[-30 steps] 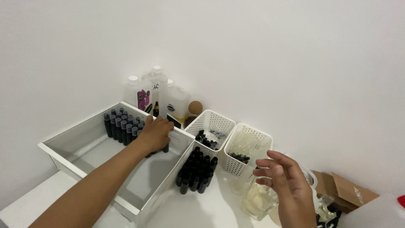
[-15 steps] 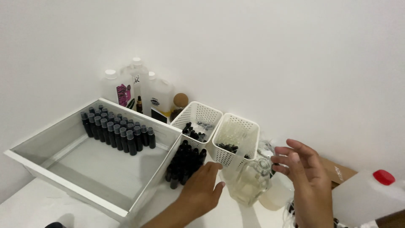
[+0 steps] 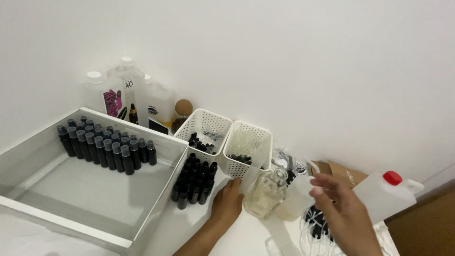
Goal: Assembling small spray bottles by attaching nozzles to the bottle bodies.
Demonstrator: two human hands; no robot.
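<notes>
– Where did the single head view look from?
– From above, tilted down and forward toward the white wall [image 3: 284, 57], close over the white tray [image 3: 71, 215] and baskets [image 3: 246, 147].
– Any second view?
– None; both hands entered from the bottom edge.

White tray [image 3: 156, 208], dark bottles [image 3: 106, 147], jug [image 3: 384, 196]

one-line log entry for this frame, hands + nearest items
left hand: on table, beside glass bottle and loose dark bottles | right hand: raised, fingers spread, empty | white tray: dark bottles at back
</notes>
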